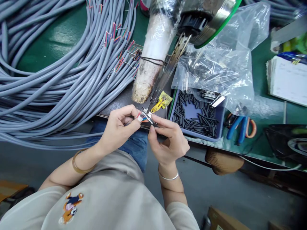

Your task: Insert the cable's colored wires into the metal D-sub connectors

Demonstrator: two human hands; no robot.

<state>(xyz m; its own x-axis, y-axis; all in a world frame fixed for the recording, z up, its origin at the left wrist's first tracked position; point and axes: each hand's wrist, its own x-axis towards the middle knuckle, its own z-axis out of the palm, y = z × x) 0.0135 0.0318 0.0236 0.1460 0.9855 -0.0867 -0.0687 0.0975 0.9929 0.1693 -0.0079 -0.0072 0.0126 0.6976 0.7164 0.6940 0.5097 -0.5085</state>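
Note:
My left hand (122,126) is closed in a pinch on thin wires (138,115), one of them red, at the near edge of the bench. Between my fingertips lies a small multi-pin connector (149,117), with blue and orange wires beside it. My right hand (168,137) has its thumb and index finger closed at the connector's right end. A soldering iron (178,51) with a perforated metal sleeve slants down above the connector; its tip is hard to make out there. A yellow clip (158,104) sits just behind the connector.
Grey cables (59,73) with stripped colored ends fill the left. A wrapped white tube (153,48) and a green-rimmed solder spool (224,20) rise behind my hands. Right are a blue tray (218,129) of black sleeves, a plastic bag (227,73) of connectors, and blue-handled pliers (242,129).

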